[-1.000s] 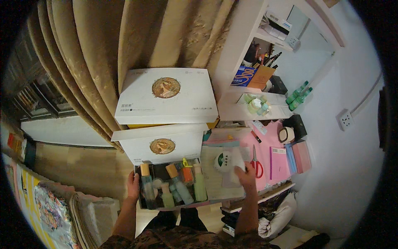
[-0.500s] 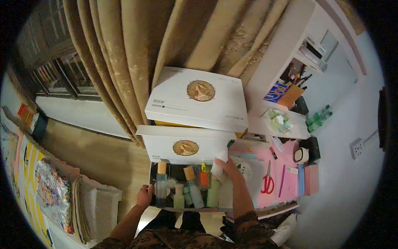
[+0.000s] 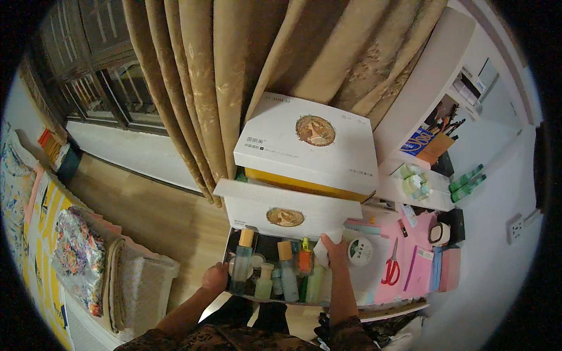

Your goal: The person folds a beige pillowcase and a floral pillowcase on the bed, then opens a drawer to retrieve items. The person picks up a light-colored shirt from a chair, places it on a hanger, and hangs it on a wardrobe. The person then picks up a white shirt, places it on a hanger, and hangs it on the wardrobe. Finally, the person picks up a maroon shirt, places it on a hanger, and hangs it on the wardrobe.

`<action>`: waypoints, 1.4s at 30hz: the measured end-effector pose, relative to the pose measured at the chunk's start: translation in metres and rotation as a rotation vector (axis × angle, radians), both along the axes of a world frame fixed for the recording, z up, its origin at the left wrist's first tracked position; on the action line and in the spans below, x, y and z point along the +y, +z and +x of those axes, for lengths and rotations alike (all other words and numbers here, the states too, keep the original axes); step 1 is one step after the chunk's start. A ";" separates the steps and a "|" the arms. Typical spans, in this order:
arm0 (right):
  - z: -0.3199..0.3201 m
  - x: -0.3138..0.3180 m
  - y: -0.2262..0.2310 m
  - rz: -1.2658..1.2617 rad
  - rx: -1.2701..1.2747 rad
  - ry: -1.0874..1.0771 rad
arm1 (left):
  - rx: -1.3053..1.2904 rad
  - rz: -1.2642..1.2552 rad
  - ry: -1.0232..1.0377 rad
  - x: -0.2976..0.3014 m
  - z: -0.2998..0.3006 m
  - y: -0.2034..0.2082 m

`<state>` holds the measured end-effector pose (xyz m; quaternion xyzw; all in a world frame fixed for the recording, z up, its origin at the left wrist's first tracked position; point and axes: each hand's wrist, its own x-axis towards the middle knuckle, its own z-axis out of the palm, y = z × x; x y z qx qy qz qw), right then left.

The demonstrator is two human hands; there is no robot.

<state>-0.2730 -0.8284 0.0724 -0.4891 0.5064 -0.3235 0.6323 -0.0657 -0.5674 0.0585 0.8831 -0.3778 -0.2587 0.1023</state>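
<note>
An open white box (image 3: 293, 205) with a round gold picture on its raised lid stands before me. In it are a tall blue-grey bottle with a wooden-coloured cap (image 3: 241, 263), a pale bottle with a similar cap (image 3: 287, 275), a small pale green bottle (image 3: 264, 284), an orange bottle with a yellow-green top (image 3: 305, 257) and a pale green tube-like container (image 3: 316, 282). My left hand (image 3: 215, 276) is closed at the box's left side. My right hand (image 3: 335, 251) is closed around a white piece (image 3: 321, 255) at the right end; whether it is a flap or a container, I cannot tell.
A larger white box (image 3: 304, 140) stands behind, against the brown curtain (image 3: 328, 52). Right of my hand lie a round white lid (image 3: 360, 251), red scissors (image 3: 391, 270) and a purple notebook (image 3: 419, 269) on a pink surface. Folded cloths (image 3: 111, 269) are at left.
The view has shifted, so the scene sits further right. My right hand and the white piece have moved lower against the box's right end. My left hand stays at its left side.
</note>
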 end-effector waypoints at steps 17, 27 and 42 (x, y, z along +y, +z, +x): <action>0.015 0.021 -0.034 -0.029 -0.100 -0.074 | 0.372 -0.343 0.445 0.035 0.014 -0.042; 0.027 0.041 0.034 -0.020 -0.027 -0.035 | 0.428 -0.428 0.458 0.048 0.001 0.048; 0.028 0.071 0.108 0.016 -0.079 0.127 | 0.430 -0.418 0.650 0.140 -0.077 0.076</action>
